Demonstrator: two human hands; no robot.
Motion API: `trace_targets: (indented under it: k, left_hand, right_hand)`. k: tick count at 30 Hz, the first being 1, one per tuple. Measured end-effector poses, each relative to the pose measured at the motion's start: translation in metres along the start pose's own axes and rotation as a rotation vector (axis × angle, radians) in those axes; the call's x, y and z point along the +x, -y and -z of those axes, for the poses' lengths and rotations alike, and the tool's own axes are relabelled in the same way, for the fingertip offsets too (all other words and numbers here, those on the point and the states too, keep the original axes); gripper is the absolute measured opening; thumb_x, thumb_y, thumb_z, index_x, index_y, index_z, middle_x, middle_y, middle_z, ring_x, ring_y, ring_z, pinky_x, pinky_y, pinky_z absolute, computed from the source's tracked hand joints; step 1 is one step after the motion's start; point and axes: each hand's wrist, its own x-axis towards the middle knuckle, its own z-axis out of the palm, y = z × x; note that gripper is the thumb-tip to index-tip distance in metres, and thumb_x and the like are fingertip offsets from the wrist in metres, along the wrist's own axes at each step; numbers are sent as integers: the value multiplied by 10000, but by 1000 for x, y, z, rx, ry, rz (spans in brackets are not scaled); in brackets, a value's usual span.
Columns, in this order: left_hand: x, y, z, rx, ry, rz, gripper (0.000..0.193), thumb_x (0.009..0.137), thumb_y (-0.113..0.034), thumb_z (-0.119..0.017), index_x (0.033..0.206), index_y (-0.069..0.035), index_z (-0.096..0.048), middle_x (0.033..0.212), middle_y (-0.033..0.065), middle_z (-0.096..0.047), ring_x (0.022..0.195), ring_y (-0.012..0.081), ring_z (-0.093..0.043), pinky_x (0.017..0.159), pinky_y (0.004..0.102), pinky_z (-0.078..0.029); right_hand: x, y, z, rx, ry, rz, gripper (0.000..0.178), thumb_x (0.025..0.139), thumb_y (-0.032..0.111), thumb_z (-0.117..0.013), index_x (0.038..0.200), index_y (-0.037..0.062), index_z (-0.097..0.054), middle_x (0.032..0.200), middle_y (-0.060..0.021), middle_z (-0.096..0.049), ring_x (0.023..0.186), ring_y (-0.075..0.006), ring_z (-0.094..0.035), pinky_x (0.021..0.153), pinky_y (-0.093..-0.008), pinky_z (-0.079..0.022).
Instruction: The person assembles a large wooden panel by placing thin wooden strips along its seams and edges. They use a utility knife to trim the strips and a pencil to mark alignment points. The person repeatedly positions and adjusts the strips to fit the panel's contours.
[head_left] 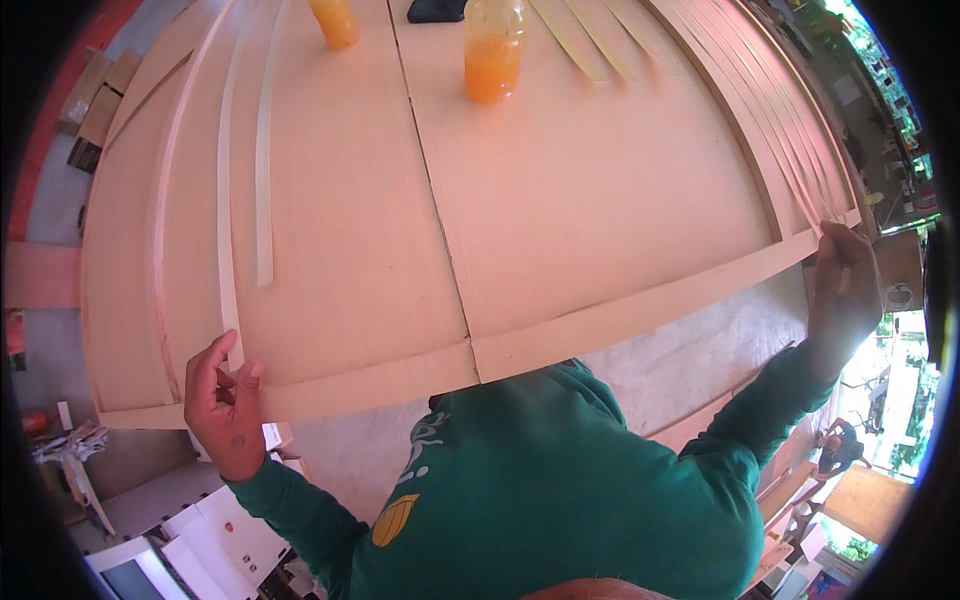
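Observation:
My left hand [225,405] is at the near left edge of a large pale wooden panel [340,230]. Its fingers and thumb curl around the near end of a long, thin pale strip [225,200] that runs away across the panel. At the near right corner, my right hand [845,285] pinches the end of a thin strip [798,180], one of several side by side there. Its fingertips partly hide that end. A shorter pale strip [264,190] lies just right of the left-hand strip.
Two clear bottles with orange liquid, one nearer [493,70] and one farther left [337,25], stand on the panel. A black object [436,10] lies at the far edge. Short strips [590,45] rest at the far right. A dark seam [425,150] divides the panel.

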Motion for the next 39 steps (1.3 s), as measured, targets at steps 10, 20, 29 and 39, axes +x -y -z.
trace_targets:
  k: [10, 20, 29, 39]
  left_hand:
    - [-4, 2, -16, 148, -85, -31, 394, 968, -169, -859, 1334, -46, -782, 1153, 20, -699, 829, 127, -513, 716, 288, -442]
    - [-12, -7, -16, 153, -69, -13, 384, 986, -179, -852, 1342, -53, -783, 1132, 5, -676, 858, 113, -528, 743, 282, -459]
    - [-16, -1, -12, 154, -50, 6, 388, 991, -195, -847, 1345, -51, -780, 1119, 7, -659, 869, 110, -527, 748, 279, -463]
    - [-15, -12, -16, 91, -85, -46, 390, 942, -158, -893, 1298, -32, -795, 1130, 29, -709, 834, 121, -498, 721, 270, -447]
  right_hand:
    - [16, 98, -1, 789, 562, 550, 410, 1004, 498, -814, 841, 134, -720, 831, -2, -722, 608, -153, -607, 566, -319, -426]
    - [35, 117, 6, 790, 780, 570, 337, 1072, 429, -751, 957, 131, -859, 882, 78, -747, 566, -59, -516, 569, -287, -390]
    - [32, 128, -10, 816, 721, 594, 304, 1077, 394, -740, 1124, 109, -834, 962, 63, -762, 594, -62, -529, 534, -275, -366]
    - [6, 91, -32, 712, 581, 600, 471, 1065, 412, -677, 1296, 14, -774, 771, -73, -731, 573, -150, -600, 538, -325, -435]
